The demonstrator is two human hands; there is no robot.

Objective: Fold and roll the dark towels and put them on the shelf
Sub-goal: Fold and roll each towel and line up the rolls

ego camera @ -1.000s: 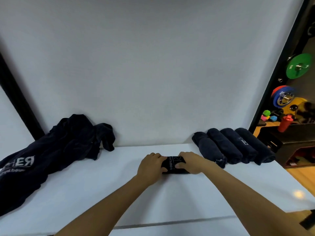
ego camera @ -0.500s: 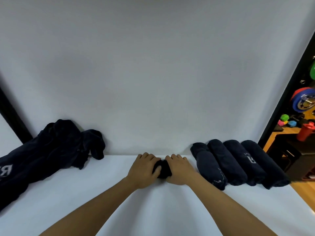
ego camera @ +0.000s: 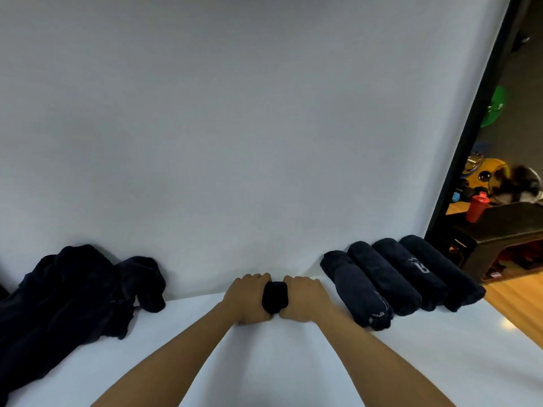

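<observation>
Rolled towel on white shelf, long axis apparently left-right, gripped by curled left hand and right hand.

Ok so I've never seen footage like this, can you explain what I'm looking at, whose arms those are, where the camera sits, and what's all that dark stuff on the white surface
There is no machine here. The two bare arms belong to a person, and the single camera is worn on that person's head, looking forward and down, so the wide lens bends the edges.

The left hand and right hand both grip a small dark towel roll, one at each end, on the white surface close to the white backdrop.

To the right, four finished rolled towels lie side by side, touching. To the left sits a loose pile of dark towels, not yet folded.

Past the black frame at the far right is a room with a red bottle on a dark box.
</observation>
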